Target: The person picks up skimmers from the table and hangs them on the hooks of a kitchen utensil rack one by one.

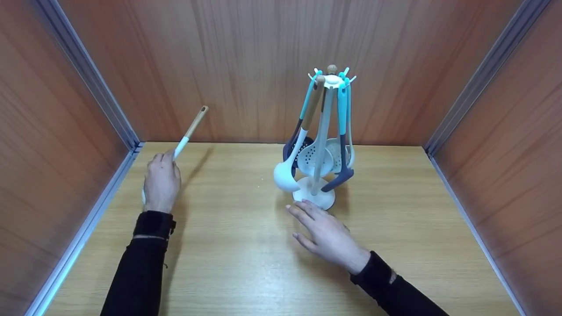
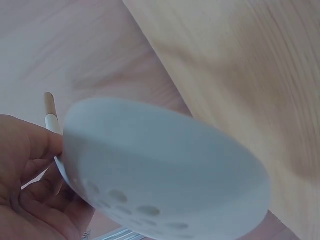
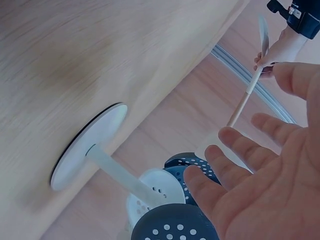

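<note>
On the left, my left hand [image 1: 161, 182] grips a slotted spoon by its white neck, close to the head. The spoon's wooden handle [image 1: 197, 120] points up and away. In the left wrist view its white bowl [image 2: 160, 155] with holes fills the middle, thumb and fingers at its edge. My right hand [image 1: 327, 237] holds nothing, its fingers spread and straight, fingertips right at the round white base [image 1: 326, 202] of a utensil stand. Hanging on the stand are a white ladle [image 1: 285, 176] with a wooden handle, white perforated utensils [image 1: 312, 159] and dark ones with turquoise handles [image 1: 342, 109].
The stand's hooks [image 1: 333, 80] spread out at the top under a wooden knob. A wooden table [image 1: 237, 219] lies under both hands. Wood-grain panels [image 1: 237, 66] enclose it at the back and both sides, with metal strips [image 1: 94, 210] along the side edges.
</note>
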Demonstrator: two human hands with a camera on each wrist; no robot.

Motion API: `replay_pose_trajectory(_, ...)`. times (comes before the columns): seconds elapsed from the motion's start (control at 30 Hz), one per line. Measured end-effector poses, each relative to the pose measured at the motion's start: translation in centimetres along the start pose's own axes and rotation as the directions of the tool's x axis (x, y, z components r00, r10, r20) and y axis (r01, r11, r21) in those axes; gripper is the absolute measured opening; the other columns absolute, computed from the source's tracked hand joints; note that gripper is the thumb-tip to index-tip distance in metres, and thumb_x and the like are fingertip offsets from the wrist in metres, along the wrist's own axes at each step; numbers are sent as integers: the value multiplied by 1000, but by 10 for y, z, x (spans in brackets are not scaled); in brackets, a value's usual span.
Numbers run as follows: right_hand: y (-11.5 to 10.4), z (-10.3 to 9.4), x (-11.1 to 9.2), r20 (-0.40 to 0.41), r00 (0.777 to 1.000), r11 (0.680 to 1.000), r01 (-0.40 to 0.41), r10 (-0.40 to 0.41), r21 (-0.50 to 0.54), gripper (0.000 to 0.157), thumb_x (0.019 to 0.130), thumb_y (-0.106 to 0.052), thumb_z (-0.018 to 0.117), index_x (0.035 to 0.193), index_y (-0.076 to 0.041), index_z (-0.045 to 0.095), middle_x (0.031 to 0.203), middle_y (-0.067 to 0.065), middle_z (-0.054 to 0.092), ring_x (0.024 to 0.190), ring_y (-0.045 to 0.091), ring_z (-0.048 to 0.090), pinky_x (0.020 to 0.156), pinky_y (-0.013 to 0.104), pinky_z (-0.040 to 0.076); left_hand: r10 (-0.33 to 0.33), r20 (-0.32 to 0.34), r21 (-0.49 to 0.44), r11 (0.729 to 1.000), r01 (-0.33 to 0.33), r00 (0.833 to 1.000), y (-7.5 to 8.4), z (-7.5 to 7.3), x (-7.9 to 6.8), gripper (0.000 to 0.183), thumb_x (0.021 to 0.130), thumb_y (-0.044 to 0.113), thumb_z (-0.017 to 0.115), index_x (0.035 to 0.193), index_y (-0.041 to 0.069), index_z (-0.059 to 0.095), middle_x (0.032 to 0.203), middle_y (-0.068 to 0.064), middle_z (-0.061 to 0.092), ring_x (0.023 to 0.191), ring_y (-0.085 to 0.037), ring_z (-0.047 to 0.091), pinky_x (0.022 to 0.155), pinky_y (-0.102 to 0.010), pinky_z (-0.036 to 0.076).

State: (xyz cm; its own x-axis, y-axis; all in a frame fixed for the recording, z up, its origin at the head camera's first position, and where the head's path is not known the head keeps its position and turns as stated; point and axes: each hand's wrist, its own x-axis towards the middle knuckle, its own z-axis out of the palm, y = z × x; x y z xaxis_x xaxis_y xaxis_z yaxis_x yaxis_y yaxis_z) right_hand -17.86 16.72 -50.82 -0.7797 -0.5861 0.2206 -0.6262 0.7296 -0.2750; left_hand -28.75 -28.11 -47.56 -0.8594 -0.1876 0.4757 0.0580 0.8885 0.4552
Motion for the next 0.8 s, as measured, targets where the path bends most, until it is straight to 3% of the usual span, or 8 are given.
replay_pose_trajectory(0.27, -1, -7, 3, 48, 997, 999, -52, 52, 10, 72, 116, -42, 76, 179, -21, 49, 181, 13, 56, 168, 37, 55, 130, 62, 56, -5, 10, -21, 1000, 5, 1000, 16, -4, -4, 35, 119, -2, 56, 150, -11, 69, 128, -36, 73, 120, -61, 72, 97, -76, 64)
replay_pose_trajectory(0.8, 2, -20, 5, 36, 995, 995, -95, 94, 38, 75, 118, -45, 74, 183, -27, 42, 185, 7, 51, 166, 32, 58, 129, 57, 58, 47, 11, -38, 998, -47, 999, 43, -8, -11, 39, 119, 3, 60, 156, -7, 67, 127, -32, 74, 115, -56, 75, 91, -72, 66)
